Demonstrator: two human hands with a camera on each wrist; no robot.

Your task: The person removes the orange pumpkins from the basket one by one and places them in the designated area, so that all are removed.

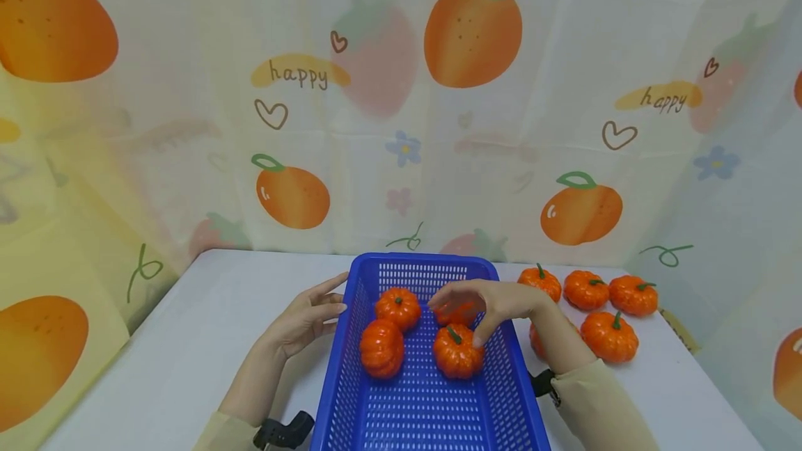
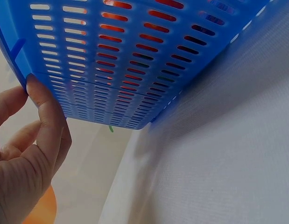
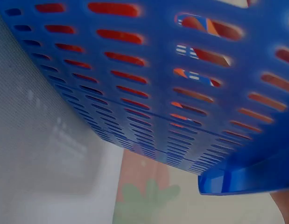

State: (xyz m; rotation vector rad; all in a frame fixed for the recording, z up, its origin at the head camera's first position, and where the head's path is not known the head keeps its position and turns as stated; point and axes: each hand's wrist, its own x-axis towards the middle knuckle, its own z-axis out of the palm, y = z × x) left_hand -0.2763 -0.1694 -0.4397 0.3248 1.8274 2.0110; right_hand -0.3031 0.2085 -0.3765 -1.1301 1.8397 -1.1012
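Note:
A blue plastic basket [image 1: 432, 423] with slotted walls holds several small orange toy pumpkins. Two of them, a rear-left pumpkin [image 1: 398, 309] and a pumpkin lying on its side [image 1: 381, 349], sit along the left. On the right are a front pumpkin [image 1: 458, 353] with a green stem and another pumpkin [image 1: 456, 313] partly hidden by my right hand. My right hand [image 1: 491, 301] arches over these two, fingers loosely bent, thumb at the front pumpkin's edge. Against the basket's left rim my left hand [image 1: 307, 319] rests its fingertips, palm outside; the left wrist view shows a fingertip [image 2: 34, 86] on the rim.
On the white table [image 1: 250, 298], right of the basket, lie several more pumpkins [image 1: 609, 337], one partly behind my right forearm. A fruit-printed cloth [image 1: 401, 159] hangs behind the table. A dark wrist device [image 1: 285, 430] sits on my left wrist.

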